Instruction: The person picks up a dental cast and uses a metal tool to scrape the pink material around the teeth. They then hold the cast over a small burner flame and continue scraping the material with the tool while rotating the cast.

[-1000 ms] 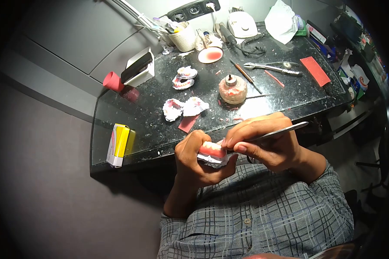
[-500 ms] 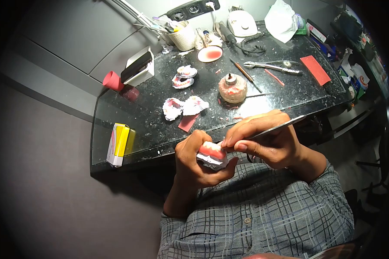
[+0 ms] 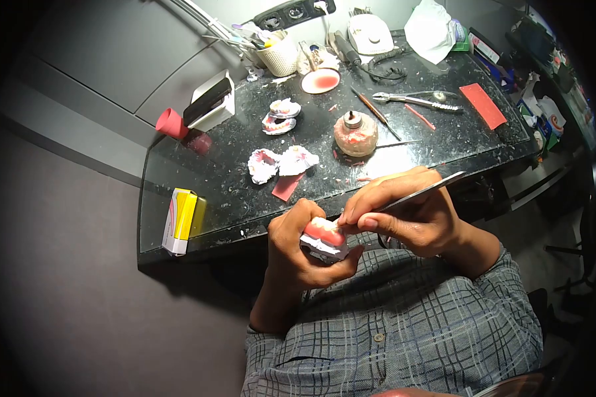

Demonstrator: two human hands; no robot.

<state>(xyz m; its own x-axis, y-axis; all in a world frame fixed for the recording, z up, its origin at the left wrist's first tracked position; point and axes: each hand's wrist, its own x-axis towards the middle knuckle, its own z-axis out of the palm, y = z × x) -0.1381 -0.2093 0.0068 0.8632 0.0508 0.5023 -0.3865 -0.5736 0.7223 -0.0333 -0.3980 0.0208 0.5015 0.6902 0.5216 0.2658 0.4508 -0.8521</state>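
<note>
In my left hand (image 3: 295, 248) is a denture model (image 3: 323, 237), with pink wax gum, pale teeth on top and a white and grey plaster base. My fingers wrap round its far and near sides. My right hand (image 3: 410, 212) pinches a slim metal wax carver (image 3: 434, 186) like a pen. The carver's working end meets the model near the teeth, where my fingertips partly hide it. Both hands are held in front of the table's near edge.
On the black table (image 3: 225, 198) stand a spirit burner (image 3: 355, 135), plaster models (image 3: 281, 164), a toothed model pair (image 3: 281, 118) and a yellow-white box (image 3: 181, 221). Pliers (image 3: 417, 100), a brown-handled tool (image 3: 375, 114) and a red wax sheet (image 3: 483, 106) lie farther right.
The denture model has tilted slightly in my left hand. The carver's free end has dipped a little, while both hands stay in nearly the same place.
</note>
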